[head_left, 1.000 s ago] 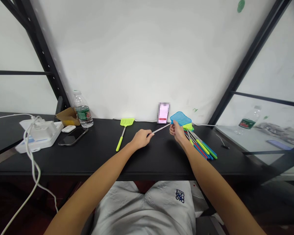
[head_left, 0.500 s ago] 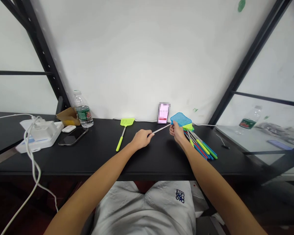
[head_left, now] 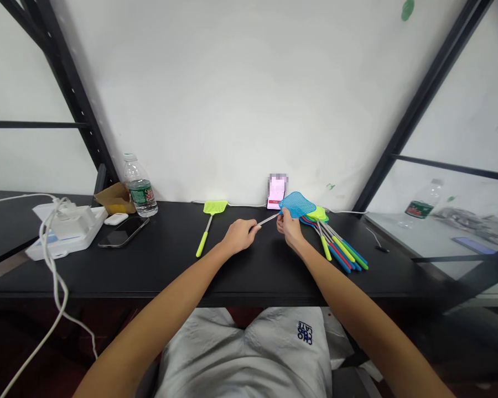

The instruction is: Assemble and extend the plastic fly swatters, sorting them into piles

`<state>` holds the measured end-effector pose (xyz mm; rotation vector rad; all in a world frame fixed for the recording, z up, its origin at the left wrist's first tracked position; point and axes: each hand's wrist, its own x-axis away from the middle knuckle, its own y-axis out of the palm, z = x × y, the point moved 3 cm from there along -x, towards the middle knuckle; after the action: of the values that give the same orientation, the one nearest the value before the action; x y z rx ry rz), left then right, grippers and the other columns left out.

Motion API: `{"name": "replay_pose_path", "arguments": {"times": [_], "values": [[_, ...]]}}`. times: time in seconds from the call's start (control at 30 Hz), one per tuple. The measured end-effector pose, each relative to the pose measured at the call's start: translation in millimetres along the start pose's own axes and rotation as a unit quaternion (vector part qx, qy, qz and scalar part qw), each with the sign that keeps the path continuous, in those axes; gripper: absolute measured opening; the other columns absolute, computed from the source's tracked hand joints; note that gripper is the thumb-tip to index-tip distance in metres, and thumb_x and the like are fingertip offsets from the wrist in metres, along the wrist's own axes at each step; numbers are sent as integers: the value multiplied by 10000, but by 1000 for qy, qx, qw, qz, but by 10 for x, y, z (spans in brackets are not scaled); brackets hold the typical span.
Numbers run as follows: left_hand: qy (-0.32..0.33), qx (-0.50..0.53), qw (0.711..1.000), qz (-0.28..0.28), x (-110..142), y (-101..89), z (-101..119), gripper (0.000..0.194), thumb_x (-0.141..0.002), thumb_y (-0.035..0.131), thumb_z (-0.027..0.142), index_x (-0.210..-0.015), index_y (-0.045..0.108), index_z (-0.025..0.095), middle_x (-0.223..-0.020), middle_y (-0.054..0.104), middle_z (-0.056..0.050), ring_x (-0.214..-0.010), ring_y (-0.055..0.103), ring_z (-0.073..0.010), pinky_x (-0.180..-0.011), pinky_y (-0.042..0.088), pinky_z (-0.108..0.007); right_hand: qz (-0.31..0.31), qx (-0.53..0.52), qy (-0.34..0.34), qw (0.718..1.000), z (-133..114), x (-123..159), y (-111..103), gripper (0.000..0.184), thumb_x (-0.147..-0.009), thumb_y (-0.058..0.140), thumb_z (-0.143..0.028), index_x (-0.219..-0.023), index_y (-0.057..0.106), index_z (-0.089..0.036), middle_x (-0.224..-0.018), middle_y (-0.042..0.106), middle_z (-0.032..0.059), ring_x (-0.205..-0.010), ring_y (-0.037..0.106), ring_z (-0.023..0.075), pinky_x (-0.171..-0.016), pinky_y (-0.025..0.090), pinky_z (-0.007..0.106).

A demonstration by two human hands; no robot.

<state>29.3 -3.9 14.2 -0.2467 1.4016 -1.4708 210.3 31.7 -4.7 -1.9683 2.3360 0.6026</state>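
Both hands are closed on one blue fly swatter (head_left: 297, 204), tilted above the black desk. My left hand (head_left: 239, 236) wraps its handle end, which the fingers hide. At the base of the mesh head, my right hand (head_left: 289, 225) pinches the swatter. A short stretch of metal shaft shows between the hands. To the left lies a yellow-green fly swatter (head_left: 208, 225), head toward the wall and apart from my hands. Close by on the right is a pile of several fly swatters (head_left: 340, 246) with blue, red, green and yellow-green handles.
A lit phone (head_left: 276, 190) leans against the wall behind my hands. On the left are a water bottle (head_left: 140, 188), a cardboard box (head_left: 115, 198), a dark phone (head_left: 124, 231), a white case (head_left: 116, 219) and a white power strip (head_left: 72, 226) with cables.
My right hand and the blue head have moved left toward my left hand, so the visible shaft is shorter. More of the pile on the right shows. My left hand stays in place.
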Motion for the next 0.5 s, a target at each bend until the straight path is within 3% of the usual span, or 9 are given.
{"name": "replay_pose_path", "arguments": {"times": [0.5], "values": [[10,22,1000,13,-7,16,-21,344,-947,418,404,-824,662,194,-699,645,-39,-640,561,-164,-629,338,-257,19,2,2,1000,-74,68,47,434,-835,555,-545,-614,380,-216,-424,256,-95,-345,223,48,-339,157,189]]}}
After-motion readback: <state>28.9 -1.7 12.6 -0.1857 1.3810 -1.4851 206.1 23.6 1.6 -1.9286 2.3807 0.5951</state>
